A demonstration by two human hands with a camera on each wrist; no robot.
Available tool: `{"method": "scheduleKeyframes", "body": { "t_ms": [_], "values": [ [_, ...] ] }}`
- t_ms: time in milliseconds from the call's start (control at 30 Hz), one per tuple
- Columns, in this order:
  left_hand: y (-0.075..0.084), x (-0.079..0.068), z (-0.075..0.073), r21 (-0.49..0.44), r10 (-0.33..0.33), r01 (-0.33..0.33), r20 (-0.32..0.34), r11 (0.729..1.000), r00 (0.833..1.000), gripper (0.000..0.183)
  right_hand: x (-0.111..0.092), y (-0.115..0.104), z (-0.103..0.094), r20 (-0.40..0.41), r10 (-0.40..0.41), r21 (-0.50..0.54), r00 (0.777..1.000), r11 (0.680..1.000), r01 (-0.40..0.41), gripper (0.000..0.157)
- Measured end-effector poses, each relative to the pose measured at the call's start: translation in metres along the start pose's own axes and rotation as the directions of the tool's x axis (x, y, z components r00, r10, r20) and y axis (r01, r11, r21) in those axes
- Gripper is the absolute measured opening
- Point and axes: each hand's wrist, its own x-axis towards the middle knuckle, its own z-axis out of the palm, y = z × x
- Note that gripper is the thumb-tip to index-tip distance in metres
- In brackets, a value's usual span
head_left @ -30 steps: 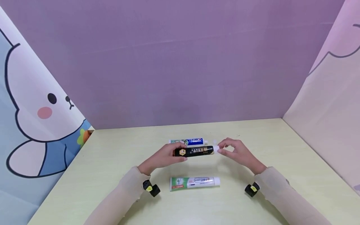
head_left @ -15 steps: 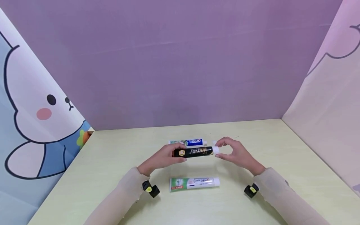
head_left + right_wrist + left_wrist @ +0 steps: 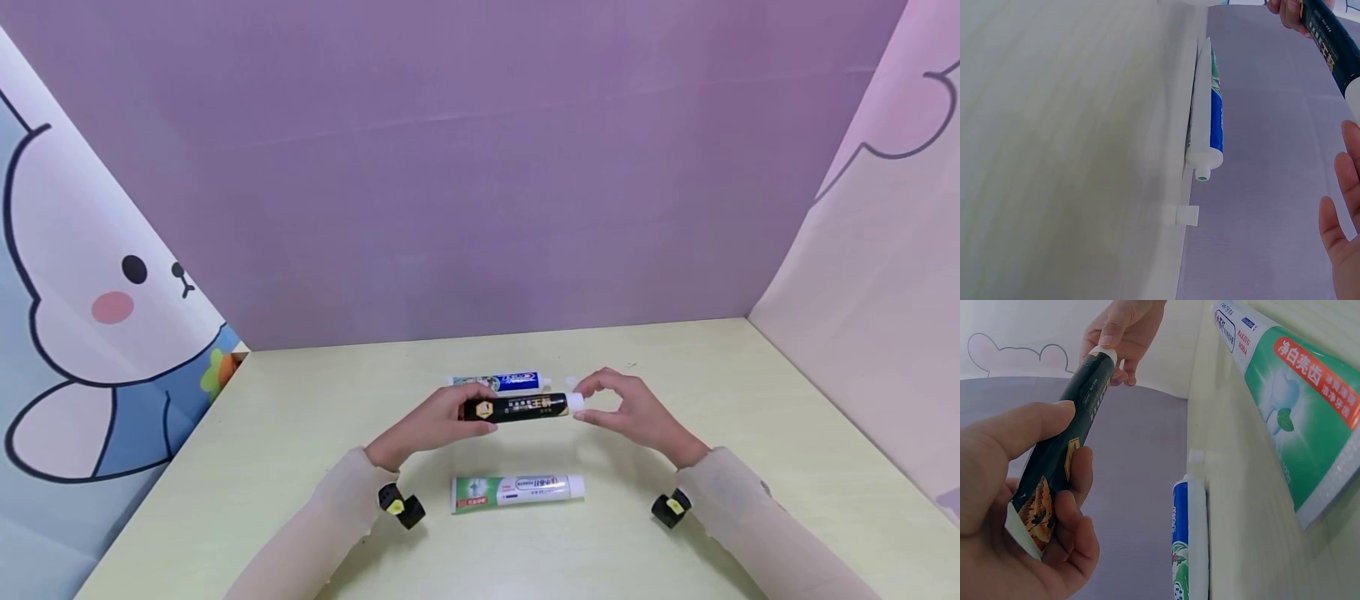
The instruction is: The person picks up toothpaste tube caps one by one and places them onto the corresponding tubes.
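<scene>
Left of the grip, the tabletop (image 3: pixel 300 408) reaches to a rabbit-printed panel (image 3: pixel 75 333). The person's left hand (image 3: pixel 438 417) grips the black tube (image 3: pixel 525 407) near its tail, above the table. Just beyond that grip lies a blue tube (image 3: pixel 517 382), its nozzle uncapped; nearer the person lies a green-and-white tube (image 3: pixel 517 492). The right hand (image 3: pixel 633 408) pinches the white cap (image 3: pixel 575 402) of the black tube, a loose cap (image 3: pixel 1187 215) beyond it. Rightward, table room extends to a pale panel (image 3: pixel 862 292); a purple wall (image 3: pixel 480 208) bounds the far edge. Tubes: three; loose caps: one.
</scene>
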Motion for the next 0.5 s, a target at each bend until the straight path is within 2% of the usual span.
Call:
{"method": "scheduleKeyframes", "body": {
  "t_ms": [500],
  "values": [
    [0.0055, 0.0007, 0.0, -0.001, -0.004, 0.004, 0.01, 1.0, 1.0, 0.032, -0.0002, -0.0032, -0.0016, 0.059, 0.065, 0.025, 0.996, 0.997, -0.067, 0.006]
  ]
}}
